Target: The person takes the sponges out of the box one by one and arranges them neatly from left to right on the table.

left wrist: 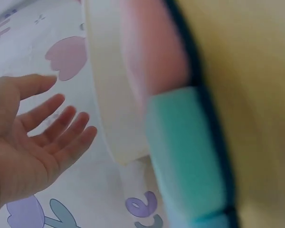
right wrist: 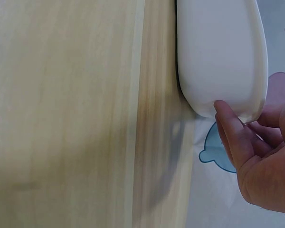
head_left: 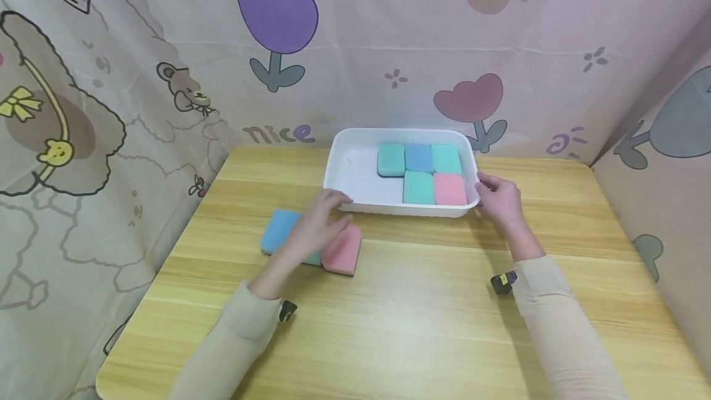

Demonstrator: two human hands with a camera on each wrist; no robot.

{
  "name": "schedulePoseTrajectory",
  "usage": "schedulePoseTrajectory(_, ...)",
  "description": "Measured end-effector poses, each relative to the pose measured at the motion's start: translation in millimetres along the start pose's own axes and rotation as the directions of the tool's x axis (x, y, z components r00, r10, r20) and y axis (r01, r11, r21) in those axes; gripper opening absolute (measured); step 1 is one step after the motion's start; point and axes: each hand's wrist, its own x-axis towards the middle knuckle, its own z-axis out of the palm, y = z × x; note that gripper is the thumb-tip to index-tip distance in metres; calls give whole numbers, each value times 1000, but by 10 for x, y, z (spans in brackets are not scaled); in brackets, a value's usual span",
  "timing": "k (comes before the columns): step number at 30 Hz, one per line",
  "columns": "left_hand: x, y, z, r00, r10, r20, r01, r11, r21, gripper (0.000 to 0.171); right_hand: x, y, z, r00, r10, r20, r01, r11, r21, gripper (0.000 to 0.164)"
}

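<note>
Your left sleeve and right sleeve are showing plain beige cloth, ending in broad cuffs. You are wearing small black wrist cameras: left camera, right camera, the latter bearing a yellow mark.

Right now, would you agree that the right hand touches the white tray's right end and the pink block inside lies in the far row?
Not quite: the pink block inside lies in the near row, as the head view shows. The right hand does touch the right end of the white tray.
</note>
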Motion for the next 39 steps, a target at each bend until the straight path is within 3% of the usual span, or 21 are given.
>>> schedulePoseTrajectory(4, 245, 68, -39, 995, 13, -100, -23, 994, -103, 37, 6, 0, -3, 1000, 11, 4, -11, 1000, 3, 49)
schedulePoseTrajectory(7, 461, 97, -65, 994, -15, -111, -7, 981, -194, 41, 7, -5, -4, 1000, 14, 9, -14, 1000, 14, 49)
schedulePoseTrajectory(12, 838, 147, -94, 991, -127, -32, 111, 945, -307, 47, 16, -3, -8, 1000, 11, 9, -11, 1000, 20, 49)
schedulePoseTrajectory(16, 1158, 155, -104, 975, -214, 57, 220, 896, -385, 50, 33, 17, -10, 1000, 2, 2, -2, 1000, 28, 49)
schedulePoseTrajectory(20, 1455, 122, -99, 949, -291, 123, 316, 866, -388, 53, 49, 38, -2, 1000, -8, 0, 8, 1000, 24, 48)
schedulePoseTrajectory(27, 1867, 73, -1, 878, -437, 195, 477, 835, -276, 56, 46, 33, 10, 1000, 0, 0, 0, 1000, 18, 48)
schedulePoseTrajectory(34, 2115, -47, 149, 833, -498, 240, 544, 817, -193, 53, 42, 16, 0, 1000, 6, 9, -7, 1000, 11, 50)
schedulePoseTrajectory(39, 2206, -125, 201, 786, -561, 260, 610, 772, -177, 57, 43, 0, 3, 1000, 17, 14, -17, 1000, 20, 50)
